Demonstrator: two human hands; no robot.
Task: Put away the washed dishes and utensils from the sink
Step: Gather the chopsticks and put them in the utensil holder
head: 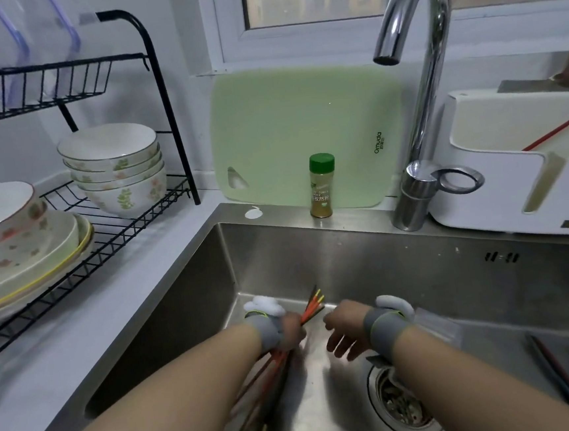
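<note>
We are looking down into the stainless sink (366, 263), where both hands are working low in the basin. The left hand (291, 333) is wrapping closed around a bundle of chopsticks (313, 307), whose orange and dark tips are fanning out beyond the knuckles while the long ends are trailing back under the forearm. The right hand (343, 330) is hanging just beside it with fingers spread and loose, gripping nothing.

We are judging this as the gathering step, with the bundle not yet lifted clear of the basin. Bowls (117, 168) and plates (28, 251) are already sitting on the black dish rack (167, 115) at the left; a white utensil holder (513, 174) is standing right of the faucet (414, 66).

Risks we are noting:
- The sticks are splaying rather than lying parallel, so one or more could slide out of the grip on lifting, wet surfaces making this likelier.
- A dropped stick could land on the drain strainer (401, 408), which is holding debris, and need rewashing.
- The faucet spout is overhanging the path to the holder; long ends could strike it.
- The spice bottle (322, 186) on the sink ledge could be toppled by a careless swing.
</note>
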